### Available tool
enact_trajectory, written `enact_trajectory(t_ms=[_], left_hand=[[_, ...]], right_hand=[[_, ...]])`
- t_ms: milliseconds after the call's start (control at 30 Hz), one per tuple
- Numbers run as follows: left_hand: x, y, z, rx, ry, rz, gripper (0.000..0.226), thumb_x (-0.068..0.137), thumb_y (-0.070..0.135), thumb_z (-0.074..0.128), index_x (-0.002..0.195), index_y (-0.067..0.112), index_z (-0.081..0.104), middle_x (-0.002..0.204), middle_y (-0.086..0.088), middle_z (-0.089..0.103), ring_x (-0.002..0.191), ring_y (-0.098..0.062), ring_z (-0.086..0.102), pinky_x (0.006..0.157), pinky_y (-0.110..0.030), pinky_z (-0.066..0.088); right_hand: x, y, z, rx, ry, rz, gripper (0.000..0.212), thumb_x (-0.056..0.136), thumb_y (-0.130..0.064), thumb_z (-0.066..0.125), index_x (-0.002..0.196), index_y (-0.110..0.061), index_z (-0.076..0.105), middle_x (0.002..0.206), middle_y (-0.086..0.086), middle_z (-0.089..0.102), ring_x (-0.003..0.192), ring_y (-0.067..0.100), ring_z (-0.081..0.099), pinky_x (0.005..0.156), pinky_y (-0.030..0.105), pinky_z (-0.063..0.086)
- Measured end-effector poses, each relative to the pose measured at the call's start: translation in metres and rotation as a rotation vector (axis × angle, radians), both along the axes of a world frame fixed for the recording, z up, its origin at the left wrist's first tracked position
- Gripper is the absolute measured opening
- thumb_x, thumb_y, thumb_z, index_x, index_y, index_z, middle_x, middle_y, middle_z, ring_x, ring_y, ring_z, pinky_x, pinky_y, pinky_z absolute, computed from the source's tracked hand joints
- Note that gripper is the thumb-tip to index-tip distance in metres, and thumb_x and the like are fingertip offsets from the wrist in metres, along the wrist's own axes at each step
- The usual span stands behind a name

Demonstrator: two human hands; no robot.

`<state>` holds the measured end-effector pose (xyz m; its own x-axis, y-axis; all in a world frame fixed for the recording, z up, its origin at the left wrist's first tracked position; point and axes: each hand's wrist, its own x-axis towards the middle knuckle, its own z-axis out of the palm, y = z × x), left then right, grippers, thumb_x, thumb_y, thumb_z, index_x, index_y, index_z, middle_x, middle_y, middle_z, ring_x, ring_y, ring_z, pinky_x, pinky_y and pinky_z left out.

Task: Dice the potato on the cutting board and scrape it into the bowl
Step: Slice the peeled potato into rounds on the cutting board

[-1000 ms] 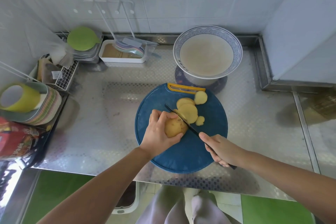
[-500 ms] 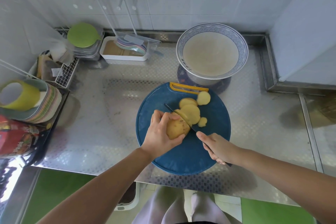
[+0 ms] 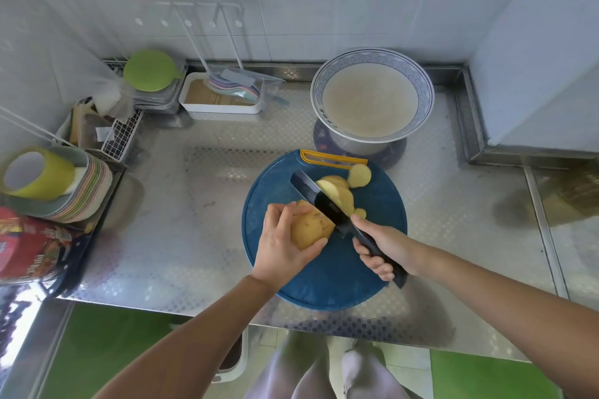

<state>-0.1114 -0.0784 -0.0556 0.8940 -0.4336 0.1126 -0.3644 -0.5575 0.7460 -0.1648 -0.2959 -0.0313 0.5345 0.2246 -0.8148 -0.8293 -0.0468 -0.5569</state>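
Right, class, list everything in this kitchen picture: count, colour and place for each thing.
counter: one, steel, under everything
cutting board: one, blue, middle of counter
potato: one piece, yellow-brown, on board
knife: one, black, blade against potato
potato slices: about four, pale yellow, board, beyond knife
bowl: one, white with blue rim, behind board
tray: one, white, back of counter
lid: one, green, back left
plates: one stack, pastel, far left
cup: one, yellow, on plates
basket: one, white wire, left
packet: one, red, left edge
left hand: one, holds potato
right hand: one, grips knife handle
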Motion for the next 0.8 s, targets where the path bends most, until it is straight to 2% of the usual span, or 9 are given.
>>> enact_trajectory(t_ms=[100,267,333,467,633,800], left_hand=[[-0.002,-0.003,0.003,-0.005,0.018,0.02,0.056,0.068,0.057,0.066,0.118,0.042,0.044,0.117,0.009,0.038,0.115,-0.012,0.048,0.095,-0.021,0.039],[-0.003,-0.005,0.002,0.012,0.053,0.032,0.057,0.068,0.047,0.076,0.118,0.035,0.052,0.115,0.009,0.036,0.116,-0.014,0.046,0.096,-0.027,0.043],[-0.002,-0.006,0.002,0.026,0.061,0.035,0.058,0.069,0.042,0.08,0.119,0.032,0.052,0.115,0.01,0.035,0.115,-0.014,0.045,0.096,-0.027,0.042],[-0.003,-0.005,0.004,0.025,0.041,0.031,0.057,0.071,0.042,0.08,0.119,0.031,0.051,0.113,0.012,0.033,0.112,-0.013,0.045,0.094,-0.026,0.042],[-0.006,-0.004,0.005,0.019,0.026,0.024,0.058,0.071,0.047,0.077,0.119,0.029,0.051,0.114,0.006,0.036,0.112,-0.014,0.044,0.094,-0.029,0.045],[-0.007,-0.002,0.004,0.027,0.023,0.026,0.065,0.066,0.061,0.067,0.117,0.022,0.053,0.113,0.004,0.035,0.111,-0.015,0.043,0.094,-0.028,0.043]], right_hand=[[-0.008,-0.01,0.008,0.119,0.033,-0.063,0.065,0.092,-0.074,0.03,0.064,-0.015,0.039,0.052,0.003,0.027,0.037,0.012,0.024,0.039,0.022,0.026],[-0.014,-0.015,0.025,0.16,0.013,-0.077,0.064,0.09,-0.073,0.03,0.064,-0.016,0.037,0.05,0.002,0.024,0.034,0.011,0.022,0.037,0.021,0.023],[-0.013,-0.014,0.032,0.097,-0.034,-0.063,0.064,0.088,-0.075,0.031,0.064,-0.015,0.038,0.049,0.003,0.026,0.035,0.012,0.023,0.037,0.021,0.025],[-0.015,-0.011,0.044,-0.162,-0.22,0.053,0.065,0.087,-0.073,0.032,0.066,-0.012,0.039,0.045,0.004,0.034,0.034,0.015,0.028,0.039,0.022,0.031],[-0.029,-0.011,0.051,-0.279,-0.291,0.167,0.071,0.084,-0.076,0.029,0.072,-0.008,0.045,0.046,0.005,0.037,0.035,0.016,0.031,0.042,0.024,0.034],[-0.038,-0.007,0.053,-0.395,-0.364,0.224,0.069,0.088,-0.072,0.03,0.066,-0.007,0.041,0.046,0.004,0.031,0.036,0.015,0.026,0.043,0.024,0.031]])
